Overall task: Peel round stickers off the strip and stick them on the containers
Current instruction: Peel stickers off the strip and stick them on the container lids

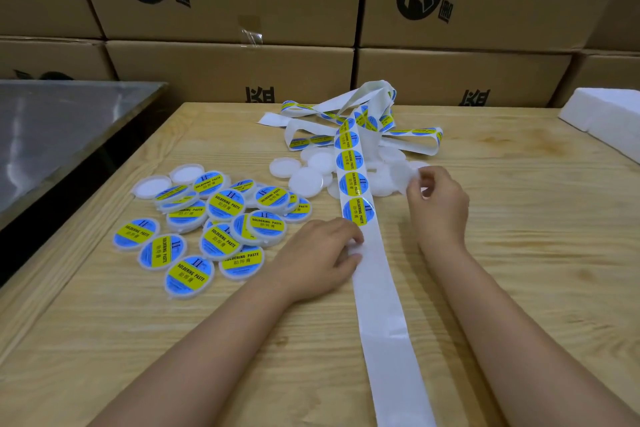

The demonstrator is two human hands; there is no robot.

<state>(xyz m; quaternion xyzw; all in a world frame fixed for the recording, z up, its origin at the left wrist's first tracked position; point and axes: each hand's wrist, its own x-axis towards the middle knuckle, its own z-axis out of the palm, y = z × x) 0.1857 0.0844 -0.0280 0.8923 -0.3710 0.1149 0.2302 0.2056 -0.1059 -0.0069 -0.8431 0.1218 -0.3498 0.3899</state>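
Two hands: left point(317, 255) touches strip point(379, 291), right point(439, 204) pinches container point(403, 173).

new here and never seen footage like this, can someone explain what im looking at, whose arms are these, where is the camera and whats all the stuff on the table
No machine here: these are a person's two bare arms, filmed by one wide-angle camera worn on their head, looking down at a pale wooden table. A long white paper strip runs up the middle, carrying round blue and yellow stickers. On the left lies a heap of small round white plastic containers already stickered; farther back, around the strip, lie plain unstickered ones. The right hand pinches one plain container. The left hand rests with curled fingers at the strip's edge, near the lowest sticker; whether it grips anything I can't tell. Brown cardboard boxes are stacked behind.
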